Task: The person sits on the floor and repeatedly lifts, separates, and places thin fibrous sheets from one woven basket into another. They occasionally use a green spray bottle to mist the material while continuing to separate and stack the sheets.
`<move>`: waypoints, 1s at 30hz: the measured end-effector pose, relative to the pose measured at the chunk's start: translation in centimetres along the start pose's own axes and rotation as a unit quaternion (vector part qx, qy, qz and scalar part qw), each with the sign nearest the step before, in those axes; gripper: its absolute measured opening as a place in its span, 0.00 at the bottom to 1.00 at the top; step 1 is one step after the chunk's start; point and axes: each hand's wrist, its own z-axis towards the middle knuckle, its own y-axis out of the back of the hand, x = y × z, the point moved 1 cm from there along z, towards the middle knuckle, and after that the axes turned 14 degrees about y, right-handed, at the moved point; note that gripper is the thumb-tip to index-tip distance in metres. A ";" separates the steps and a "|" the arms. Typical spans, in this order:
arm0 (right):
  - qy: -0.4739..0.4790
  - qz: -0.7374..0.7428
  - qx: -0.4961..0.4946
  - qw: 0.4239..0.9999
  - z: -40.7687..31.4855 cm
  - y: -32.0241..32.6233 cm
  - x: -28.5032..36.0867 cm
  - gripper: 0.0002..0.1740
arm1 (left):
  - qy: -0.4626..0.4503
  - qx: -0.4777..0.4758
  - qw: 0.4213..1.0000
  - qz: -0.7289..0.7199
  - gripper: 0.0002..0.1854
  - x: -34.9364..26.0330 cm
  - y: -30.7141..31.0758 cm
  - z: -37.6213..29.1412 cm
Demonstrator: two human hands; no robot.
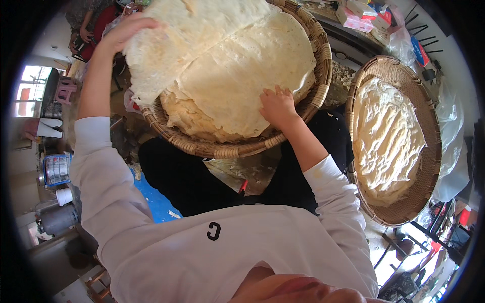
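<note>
A stack of thin, pale flatbread-like sheets [242, 75] lies in a round woven basket [227, 152]. Its upper left part is a rumpled sheet [163, 57] that hangs past the basket's left side. My left hand [130, 30] is at that sheet's outer left edge, its thumb over the top and the other fingers largely hidden; it appears to grip the edge. My right hand [279, 106], with a ring on one finger, rests on the lower right of the stack near the rim, fingers apart and slightly bent.
A second woven basket [350, 113] at right holds a wrinkled pale pile [388, 140]. Boxes [354, 19] and plastic bags [401, 45] lie beyond it. My knees are under the first basket. Another person's hand [86, 35] shows at upper left; a pink stool [65, 91] stands farther left.
</note>
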 end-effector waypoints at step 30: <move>0.034 0.752 -0.552 0.359 -16.9 14.8 2.9 0.21 | -0.177 0.192 0.873 -0.412 0.23 -13.8 -10.0 -17.8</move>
